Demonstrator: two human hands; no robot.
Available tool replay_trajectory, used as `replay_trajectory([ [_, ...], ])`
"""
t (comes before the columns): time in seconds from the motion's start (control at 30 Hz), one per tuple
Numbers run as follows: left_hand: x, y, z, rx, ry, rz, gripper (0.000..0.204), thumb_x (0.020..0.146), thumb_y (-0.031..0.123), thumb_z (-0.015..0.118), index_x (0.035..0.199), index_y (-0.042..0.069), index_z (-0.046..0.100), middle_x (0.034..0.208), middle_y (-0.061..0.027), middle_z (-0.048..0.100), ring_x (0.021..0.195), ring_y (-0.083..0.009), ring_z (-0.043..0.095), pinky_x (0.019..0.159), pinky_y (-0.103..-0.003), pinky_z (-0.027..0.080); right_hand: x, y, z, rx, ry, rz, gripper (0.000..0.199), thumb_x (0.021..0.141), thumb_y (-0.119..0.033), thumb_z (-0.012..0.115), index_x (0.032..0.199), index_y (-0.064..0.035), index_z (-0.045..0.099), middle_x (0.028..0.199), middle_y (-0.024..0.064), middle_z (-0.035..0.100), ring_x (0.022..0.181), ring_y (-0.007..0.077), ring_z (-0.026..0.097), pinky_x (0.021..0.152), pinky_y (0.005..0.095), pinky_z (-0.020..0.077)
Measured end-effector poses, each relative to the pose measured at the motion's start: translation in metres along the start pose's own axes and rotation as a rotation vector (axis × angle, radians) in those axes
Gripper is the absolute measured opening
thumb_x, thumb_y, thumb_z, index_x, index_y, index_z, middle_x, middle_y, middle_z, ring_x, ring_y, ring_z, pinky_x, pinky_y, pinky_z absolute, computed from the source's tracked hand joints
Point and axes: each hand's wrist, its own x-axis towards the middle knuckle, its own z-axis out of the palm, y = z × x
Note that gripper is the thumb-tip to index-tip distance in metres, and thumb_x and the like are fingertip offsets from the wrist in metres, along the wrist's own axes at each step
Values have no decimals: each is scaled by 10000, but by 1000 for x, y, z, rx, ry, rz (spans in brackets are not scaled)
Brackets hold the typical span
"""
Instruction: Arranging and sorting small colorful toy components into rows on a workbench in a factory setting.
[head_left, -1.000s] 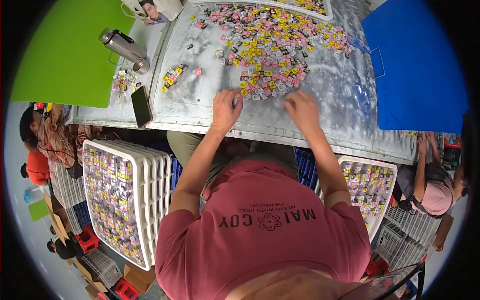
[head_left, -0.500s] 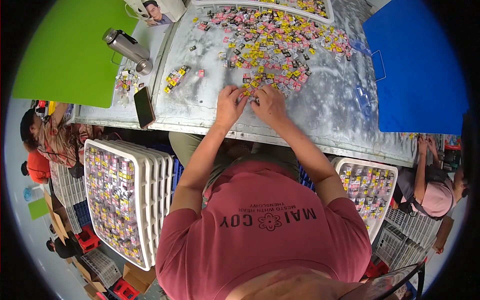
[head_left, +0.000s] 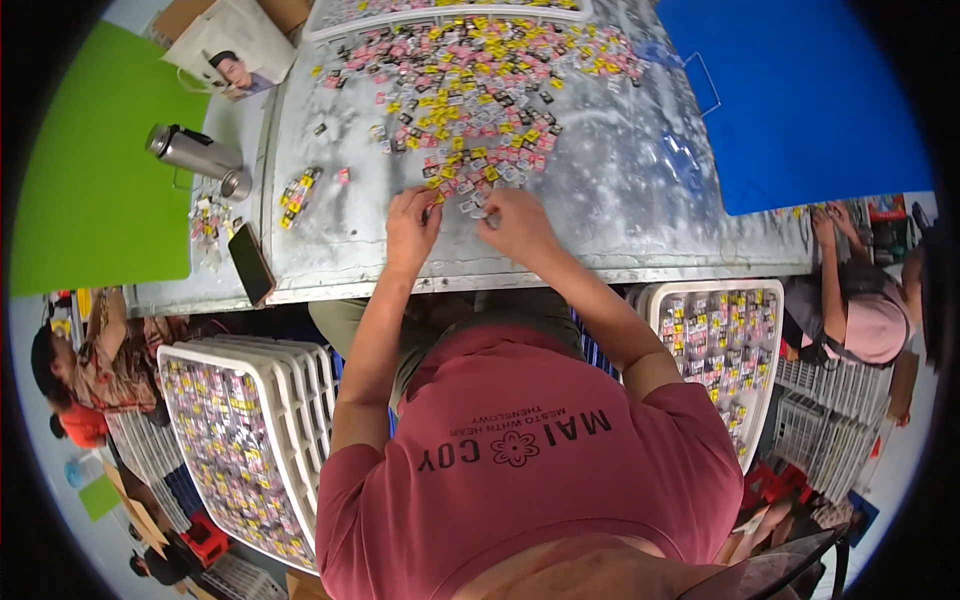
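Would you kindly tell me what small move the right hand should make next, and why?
I'd suggest the right hand draw the pale pieces beside it slightly towards the left hand: they lie at the near edge of the scattered small pieces, and both hands are close by. Whether it pinches one is unclear.

The head-worn fisheye view looks steeply down from close above, the red shirt (head_left: 540,492) filling the lower centre, the tabletop (head_left: 600,195) the upper middle, straight edges bending toward the frame's rim.
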Motion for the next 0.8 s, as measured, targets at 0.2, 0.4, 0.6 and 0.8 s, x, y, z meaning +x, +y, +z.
replay_trajectory([
  [0.2, 1, 10, -6, -49, -27, -53, 254, 802, 38, 775, 1051, 44, 720, 1053, -123, 698, 905, -312, 654, 807, -401, 535, -38, 48, -67, -51, 290, 289, 179, 781, -112, 788, 892, -42, 665, 795, 116, 695, 719, 271, 698, 682, 363, 543],
  [0.4, 12, 51, -2, -202, -47, 40, 274, 799, 3, 787, 1062, 44, 722, 1036, -124, 693, 883, -268, 685, 793, -357, 563, -46, 69, -71, 66, 111, 154, 178, 746, -94, 806, 806, -61, 641, 752, 87, 658, 673, 247, 653, 691, 356, 528],
  [0.6, 17, 86, 26, -347, -244, 140, 281, 803, 10, 793, 1072, 38, 719, 1080, -117, 701, 932, -287, 705, 803, -363, 594, -35, 77, -92, 382, -257, 223, 192, 778, -54, 817, 897, -22, 670, 907, 36, 691, 798, 132, 654, 753, 291, 532],
  [0.8, 12, 104, 64, -322, -251, 245, 267, 828, 73, 777, 1086, 57, 715, 1123, -132, 701, 1006, -333, 675, 881, -422, 565, -54, 62, -90, 209, 52, 369, 182, 783, -87, 807, 915, -34, 692, 831, 74, 690, 798, 199, 680, 743, 314, 535],
])
